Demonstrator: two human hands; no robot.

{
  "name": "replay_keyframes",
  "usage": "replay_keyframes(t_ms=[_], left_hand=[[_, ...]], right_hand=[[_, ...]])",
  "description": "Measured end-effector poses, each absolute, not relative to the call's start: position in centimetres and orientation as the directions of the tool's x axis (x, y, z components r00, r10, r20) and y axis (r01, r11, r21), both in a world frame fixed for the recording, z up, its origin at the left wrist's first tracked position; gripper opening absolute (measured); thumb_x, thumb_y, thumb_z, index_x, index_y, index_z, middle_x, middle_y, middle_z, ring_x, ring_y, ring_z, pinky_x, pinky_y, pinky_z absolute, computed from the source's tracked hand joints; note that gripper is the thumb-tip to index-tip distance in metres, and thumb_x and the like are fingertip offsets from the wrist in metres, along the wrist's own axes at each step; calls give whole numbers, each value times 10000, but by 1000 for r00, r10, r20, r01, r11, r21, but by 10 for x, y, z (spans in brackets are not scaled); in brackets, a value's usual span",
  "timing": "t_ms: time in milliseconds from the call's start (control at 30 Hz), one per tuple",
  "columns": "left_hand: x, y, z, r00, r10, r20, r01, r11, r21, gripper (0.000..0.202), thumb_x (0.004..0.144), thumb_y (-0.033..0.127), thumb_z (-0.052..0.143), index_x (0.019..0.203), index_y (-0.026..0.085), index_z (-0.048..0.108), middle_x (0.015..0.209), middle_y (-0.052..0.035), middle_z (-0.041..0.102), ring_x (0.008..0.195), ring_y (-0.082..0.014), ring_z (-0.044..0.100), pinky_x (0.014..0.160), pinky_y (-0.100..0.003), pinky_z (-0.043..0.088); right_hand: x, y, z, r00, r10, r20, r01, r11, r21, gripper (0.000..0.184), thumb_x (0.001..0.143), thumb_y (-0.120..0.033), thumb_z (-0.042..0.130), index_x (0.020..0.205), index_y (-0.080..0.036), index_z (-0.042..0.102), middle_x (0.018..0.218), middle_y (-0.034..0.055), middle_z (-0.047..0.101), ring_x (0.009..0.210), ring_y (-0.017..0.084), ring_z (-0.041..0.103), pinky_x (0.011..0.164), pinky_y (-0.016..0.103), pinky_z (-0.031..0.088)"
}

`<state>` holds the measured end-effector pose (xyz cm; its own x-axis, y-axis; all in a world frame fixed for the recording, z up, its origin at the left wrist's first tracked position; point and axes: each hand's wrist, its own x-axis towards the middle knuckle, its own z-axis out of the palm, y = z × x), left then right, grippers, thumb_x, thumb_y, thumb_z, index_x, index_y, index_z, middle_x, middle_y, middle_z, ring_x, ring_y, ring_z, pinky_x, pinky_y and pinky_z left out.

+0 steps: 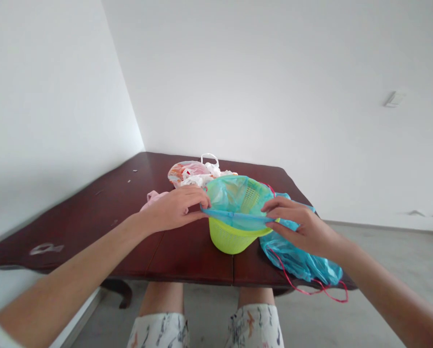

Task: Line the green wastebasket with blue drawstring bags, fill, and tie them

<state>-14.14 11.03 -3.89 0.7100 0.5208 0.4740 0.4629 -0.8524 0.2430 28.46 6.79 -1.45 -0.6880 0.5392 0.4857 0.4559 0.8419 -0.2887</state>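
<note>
A lime-green plastic basket (pixel 231 238) stands on the dark wooden table (pixel 187 256), lined with a thin blue plastic bag (pixel 234 195). My left hand (pixel 176 208) pinches the bag's hem at the basket's left rim. My right hand (pixel 299 224) pinches the same hem at the right rim, and the blue edge stretches taut between them. The rest of the bag (pixel 299 261) trails off to the right on the table, with a red drawstring (pixel 310 290) hanging over the table's edge.
A heap of white and pink plastic bags (pixel 194 173) lies behind the basket. A pink bag (pixel 151 197) sits by my left wrist. White walls meet at the table's far left corner. My knees show under the near edge.
</note>
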Motion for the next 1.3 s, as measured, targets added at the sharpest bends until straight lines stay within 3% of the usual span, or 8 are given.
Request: replay_keyframes(t_ms=[133, 300, 567, 700, 800, 967, 1100, 1300], left_hand=[[-137, 94, -52, 711, 372, 597, 450, -893, 20, 175, 1221, 334, 687, 1096, 254, 780, 1170, -65, 859, 1045, -239, 783, 1004, -409, 609], [-132, 77, -86, 729, 310, 611, 500, -851, -165, 142, 1208, 304, 720, 1111, 267, 817, 1102, -44, 849, 945, -235, 752, 840, -404, 558], [-125, 51, -87, 562, 311, 766, 437, -898, 43, 142, 1071, 154, 685, 1100, 292, 670, 976, -26, 773, 853, -236, 704, 844, -440, 596], [-120, 69, -60, 527, 467, 710, 551, -824, 133, 110, 1160, 253, 629, 1187, 282, 732, 1270, -81, 817, 1173, -286, 770, 1084, -498, 608], [-114, 110, -47, 407, 690, 599, 632, -686, 362, 280, 1221, 444, 556, 1203, 257, 764, 1419, -114, 801, 1379, -332, 743, 1217, -552, 577], [-109, 176, -50, 252, 885, 392, 608, -460, 647, 339, 1023, 549, 782, 1134, 235, 719, 1217, -84, 843, 918, -250, 805, 873, -412, 654], [-108, 187, -47, 259, 870, 420, 697, -470, 543, 251, 1025, 491, 758, 999, 242, 765, 1074, -63, 851, 883, -242, 770, 821, -383, 593], [-100, 192, -31, 356, 819, 449, 797, -517, 311, 305, 973, 587, 867, 1049, 294, 831, 1120, -69, 853, 1125, -324, 749, 973, -409, 553]], right_hand=[[288, 49, -36, -661, 401, 635, 503, 864, -22, 159, 1135, -160, 725, 1216, -276, 796, 1122, 91, 814, 974, 251, 798, 867, 423, 706], [309, 39, -87, -656, 249, 712, 513, 840, 179, 190, 1044, -112, 767, 1150, -269, 759, 1100, 96, 833, 1034, 294, 829, 1037, 531, 745], [317, 48, -115, -622, 273, 733, 558, 812, 171, 294, 1033, -148, 828, 1268, -324, 821, 1118, 57, 873, 989, 280, 849, 1082, 575, 734], [306, 54, -121, -500, 460, 734, 596, 797, -93, 206, 1110, -197, 715, 1264, -306, 797, 1151, 85, 866, 1045, 304, 845, 998, 527, 717], [299, 60, -120, -309, 681, 664, 591, 684, -427, 243, 1207, -355, 589, 1052, -284, 762, 972, 71, 811, 894, 273, 783, 816, 425, 660], [294, 84, -108, -90, 931, 354, 419, 358, -834, 502, 1168, -708, 597, 879, -298, 625, 750, 10, 705, 704, 257, 744, 700, 398, 606], [294, 104, -101, -34, 975, 219, 318, 219, -922, 581, 981, -864, 766, 989, -305, 605, 748, -35, 680, 568, 235, 721, 614, 398, 612], [287, 105, -98, 4, 939, 344, 309, 326, -894, 641, 932, -863, 828, 1124, -273, 668, 1023, 11, 725, 666, 167, 711, 581, 328, 597]])
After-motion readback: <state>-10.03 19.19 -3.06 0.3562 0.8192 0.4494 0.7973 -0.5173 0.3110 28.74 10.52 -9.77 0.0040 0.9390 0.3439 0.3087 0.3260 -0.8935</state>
